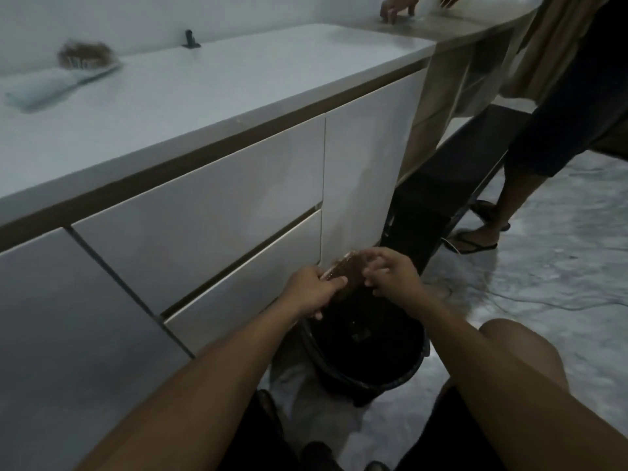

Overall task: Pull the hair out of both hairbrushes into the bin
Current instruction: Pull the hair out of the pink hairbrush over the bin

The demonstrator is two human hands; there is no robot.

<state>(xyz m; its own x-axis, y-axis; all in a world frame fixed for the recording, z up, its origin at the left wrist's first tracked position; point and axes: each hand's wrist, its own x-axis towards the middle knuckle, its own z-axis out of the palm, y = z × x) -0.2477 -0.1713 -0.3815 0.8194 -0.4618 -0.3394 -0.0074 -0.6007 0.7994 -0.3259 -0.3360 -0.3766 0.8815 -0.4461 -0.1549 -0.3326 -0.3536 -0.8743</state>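
Note:
My left hand (314, 290) grips a hairbrush (343, 266) full of brown hair, held just above the black bin (370, 379) on the floor. My right hand (390, 271) is at the brush's right side, its fingers curled and pinching at the hair. A second hairbrush (64, 81), pale with a clump of brown hair on its head, lies on the white counter (210, 86) at the far left. The view is blurred, so the brush's handle and bristles are hard to make out.
White drawer fronts (204, 212) stand right behind the bin. A small dark fitting (191, 39) sits on the counter. Another person (560, 107) in sandals stands at the right, with hands on a wooden worktop (475, 18). A cable (509, 297) runs across the marbled floor.

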